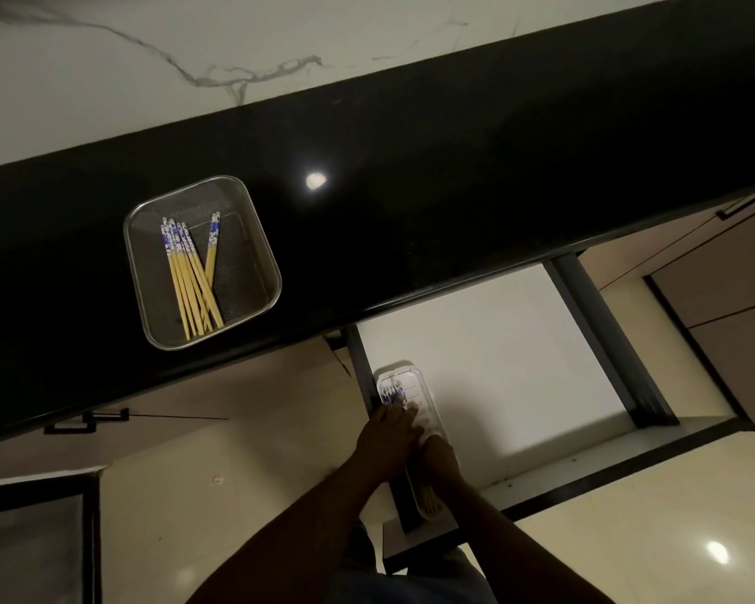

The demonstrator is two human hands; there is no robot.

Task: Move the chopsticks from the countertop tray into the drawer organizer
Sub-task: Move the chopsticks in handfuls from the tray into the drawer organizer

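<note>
One long black countertop (pixel 454 167) runs diagonally across the view w/ a white marble wall (pixel 105 80) behind it; room is dim. Mesh tray (pixel 262 237) sits on the counter twd its left end, near the front edge, & holds the tray chopsticks (pixel 188 276): several yellow sticks w/ blue-white patterned tops, most bunched in the tray's left half, one crossing them at an angle. Below-left of the tray, under the counter, is a cabinet front w/ a black handle (pixel 88 422). Just right of the tray a lamp glare (pixel 315 180) shines off the counter. Below-right of the tray a drawer (pixel 497 342) stands pulled out, white inside. A clear organizer (pixel 406 379) lies along the drawer wall nearest the tray, w/ the drawer chopsticks (pixel 391 392) in it, patterned tops pointing twd the counter. Left hand (pixel 389 433) reaches in from the tray side, fingers stretched out & resting on those patterned tops. Right hand (pixel 439 464) is just beside it, farther from the tray, covering the sticks' middle; can't tell if it's gripping them or not. Yellow tips show past the right wrist. Farther right of the tray is pale glossy floor (pixel 628 516).
</note>
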